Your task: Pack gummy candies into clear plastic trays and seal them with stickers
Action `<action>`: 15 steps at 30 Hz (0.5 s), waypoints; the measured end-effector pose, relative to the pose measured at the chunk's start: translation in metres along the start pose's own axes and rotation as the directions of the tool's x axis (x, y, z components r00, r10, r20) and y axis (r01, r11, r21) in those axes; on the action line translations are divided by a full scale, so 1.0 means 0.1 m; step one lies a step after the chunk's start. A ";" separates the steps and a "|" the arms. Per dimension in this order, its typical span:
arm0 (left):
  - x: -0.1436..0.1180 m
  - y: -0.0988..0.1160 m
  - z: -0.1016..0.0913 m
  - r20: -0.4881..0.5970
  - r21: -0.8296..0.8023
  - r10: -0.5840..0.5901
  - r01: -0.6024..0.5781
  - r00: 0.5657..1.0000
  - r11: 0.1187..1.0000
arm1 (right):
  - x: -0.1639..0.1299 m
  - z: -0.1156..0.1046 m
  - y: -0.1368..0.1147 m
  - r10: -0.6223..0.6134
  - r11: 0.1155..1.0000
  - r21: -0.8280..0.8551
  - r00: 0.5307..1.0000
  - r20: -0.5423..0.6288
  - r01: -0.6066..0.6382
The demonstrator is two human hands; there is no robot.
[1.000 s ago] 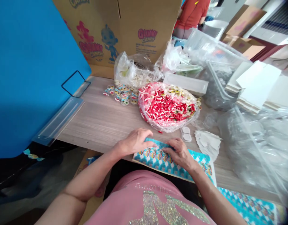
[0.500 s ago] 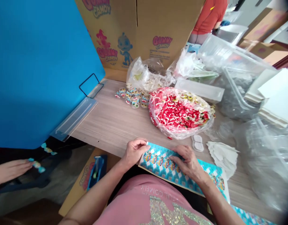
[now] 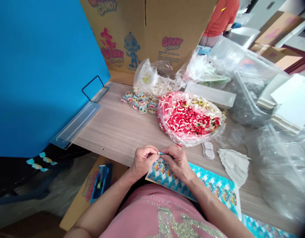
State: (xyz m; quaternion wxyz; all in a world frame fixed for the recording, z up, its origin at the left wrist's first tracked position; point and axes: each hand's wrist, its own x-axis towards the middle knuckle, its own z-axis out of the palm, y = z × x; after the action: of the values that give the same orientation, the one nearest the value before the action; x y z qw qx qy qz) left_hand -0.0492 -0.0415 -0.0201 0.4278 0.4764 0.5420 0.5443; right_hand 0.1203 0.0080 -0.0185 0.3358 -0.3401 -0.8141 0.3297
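Note:
My left hand point(image 3: 145, 161) is closed in a pinch at the upper left corner of a blue sticker sheet point(image 3: 212, 185) printed with rows of small colourful figures. Right beside it, my right hand point(image 3: 177, 161) pinches the same edge, fingertips nearly touching the left ones. A thin blue strip of the edge point(image 3: 160, 153) shows between the two pinches; whether it is lifted off its backing I cannot tell. The sheet lies along the table's front edge, partly covered by my right hand and forearm. Just beyond is a clear bag of red and white gummy candies point(image 3: 186, 119).
Small candy packs point(image 3: 142, 102) lie behind, near a cardboard box point(image 3: 154, 36). A clear twin-cup container point(image 3: 208, 150) and crumpled white paper point(image 3: 235, 163) are at the right, with large plastic bags point(image 3: 274, 172). A blue tape dispenser point(image 3: 101, 183) sits lower left. A person in red point(image 3: 220, 19) stands behind.
My right hand has moved left along the sheet to meet my left hand at the corner, and its fingers have closed. Another person's hand at far left has withdrawn, leaving two wrapped candies.

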 end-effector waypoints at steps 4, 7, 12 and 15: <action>0.01 0.00 0.01 -0.006 -0.245 -0.219 0.210 0.976 0.946 | -0.05 0.07 0.05 0.000 0.997 0.080 0.995 -0.101 0.008; 0.01 -0.02 0.00 0.001 -0.336 -0.318 0.300 0.948 0.893 | -0.06 0.13 0.06 0.043 0.991 0.131 0.987 -0.157 -0.022; -0.01 -0.05 -0.03 -0.023 -0.250 -0.311 0.296 0.950 0.922 | -0.07 0.20 0.07 0.060 0.991 0.126 0.974 -0.218 -0.033; -0.01 -0.06 -0.04 -0.012 -0.265 -0.358 0.342 0.934 0.901 | -0.04 0.20 0.03 -0.032 0.998 0.043 0.970 -0.242 0.044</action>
State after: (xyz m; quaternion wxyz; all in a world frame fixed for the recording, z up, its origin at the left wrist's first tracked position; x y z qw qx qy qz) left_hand -0.0534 -0.0425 -0.0256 0.5604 0.2946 0.5557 0.5389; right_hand 0.1079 0.0001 -0.0330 0.4465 -0.3537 -0.7655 0.2991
